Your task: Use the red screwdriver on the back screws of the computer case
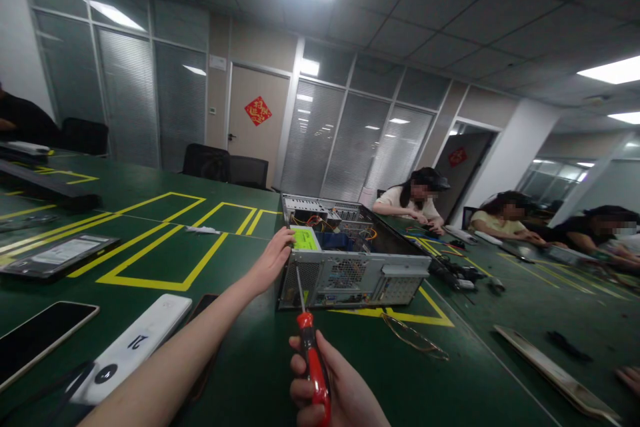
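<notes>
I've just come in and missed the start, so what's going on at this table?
An open computer case lies on the green table. The person's left hand rests at a corner of it, by a bright green label. The right hand grips a red and black screwdriver, pointed at the case; whether its tip touches is hard to tell. Other people are along the table.
</notes>
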Demonstrator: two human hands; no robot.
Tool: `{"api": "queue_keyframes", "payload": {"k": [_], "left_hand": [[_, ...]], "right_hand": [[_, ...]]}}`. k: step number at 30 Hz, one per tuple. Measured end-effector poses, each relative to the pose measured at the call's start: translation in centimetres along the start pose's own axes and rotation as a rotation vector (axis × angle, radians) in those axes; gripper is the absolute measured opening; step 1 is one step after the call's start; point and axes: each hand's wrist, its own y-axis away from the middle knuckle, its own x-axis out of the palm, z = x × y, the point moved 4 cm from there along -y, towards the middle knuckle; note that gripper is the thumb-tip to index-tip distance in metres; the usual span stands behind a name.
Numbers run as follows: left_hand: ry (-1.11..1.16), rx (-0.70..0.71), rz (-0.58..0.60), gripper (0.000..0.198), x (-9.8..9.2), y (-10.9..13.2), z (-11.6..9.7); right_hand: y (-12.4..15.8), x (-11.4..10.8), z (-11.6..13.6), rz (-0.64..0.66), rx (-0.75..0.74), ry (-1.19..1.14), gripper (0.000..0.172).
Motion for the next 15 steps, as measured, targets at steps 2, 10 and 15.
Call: {"api": "queue_keyframes", "payload": {"k": [2, 10, 15], "left_hand": [[-0.001, -0.004, -0.002, 0.045, -0.02, 0.0, 0.03], [0.002, -0.001, -0.001, 0.044, -0.01, 0.04, 0.14], [0.006, 0.003, -0.003, 0.044, -0.06, 0.02, -0.05]], "right_hand": [[0.19, 0.2, 0.29, 0.051, -0.011, -0.047, 0.03], [0.58, 0.52, 0.4, 0.11, -0.008, -0.076, 0.026], [0.36, 0.27, 0.27, -0.013, -0.044, -0.034, 0.029]]}}
